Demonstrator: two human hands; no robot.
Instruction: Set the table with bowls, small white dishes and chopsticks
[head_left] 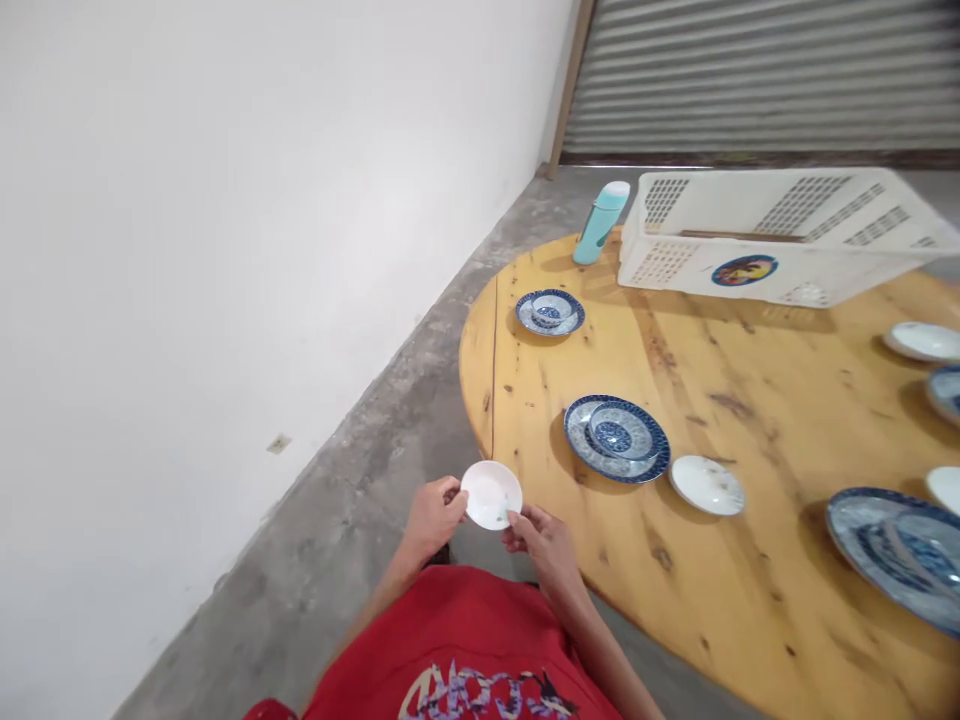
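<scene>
I see the small round white dish (489,492) held by the near-left edge of the yellow wooden table (705,600), the left hand (433,518) and right hand (544,545) each pinching its rim between thumb and fingers. Further in sits a round blue-and-white patterned plate (578,428); at the far edge, a white plastic crate (817,262).

White saucer (489,492), blue-patterned plates (580,440), red shirt (465,625)

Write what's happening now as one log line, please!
left hand: pinches white saucer | right hand: pinches white saucer, opposite side | table: blue-patterned plates, white crate, turquoise bottle
</scene>
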